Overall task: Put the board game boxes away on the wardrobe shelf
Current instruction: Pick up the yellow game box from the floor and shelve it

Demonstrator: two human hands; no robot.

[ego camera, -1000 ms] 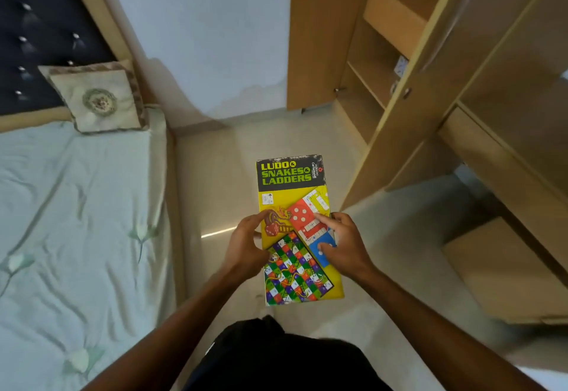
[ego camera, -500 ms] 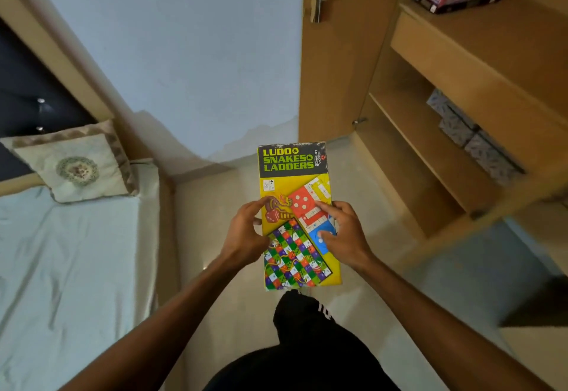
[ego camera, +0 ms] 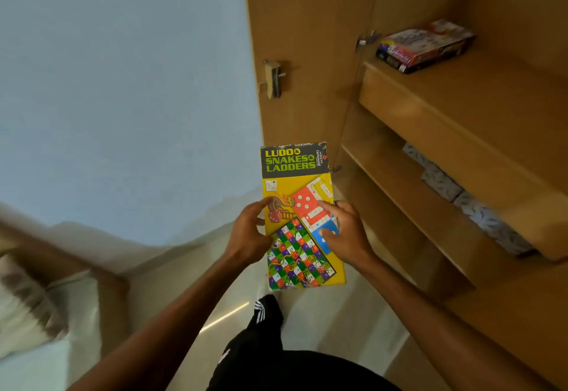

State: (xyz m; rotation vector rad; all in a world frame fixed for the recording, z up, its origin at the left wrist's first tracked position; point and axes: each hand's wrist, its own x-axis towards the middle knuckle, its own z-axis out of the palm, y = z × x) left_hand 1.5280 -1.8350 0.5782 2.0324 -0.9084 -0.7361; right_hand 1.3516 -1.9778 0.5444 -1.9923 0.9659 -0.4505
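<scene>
A flat yellow Ludo and Snakes & Ladders box [ego camera: 296, 181] is held out in front of me at chest height, its title end pointing away. My left hand [ego camera: 247, 235] grips its left edge with the thumb on top. On the other side, my right hand [ego camera: 345, 232] grips the right edge, thumb across the lid. The open wardrobe stands to the right. On its upper shelf [ego camera: 479, 104] lies another board game box [ego camera: 425, 45], dark with red and white print.
The open wardrobe door [ego camera: 295, 52] with a metal latch stands just beyond the held box. A lower shelf [ego camera: 408, 194] holds grey patterned boxes [ego camera: 479, 209]. The bed and a pillow [ego camera: 27, 301] are at the lower left, with pale floor between bed and wardrobe.
The view has swung up and right toward the wardrobe, so the upper shelf and its box are now nearer. Both hands keep the same grip on the yellow box.
</scene>
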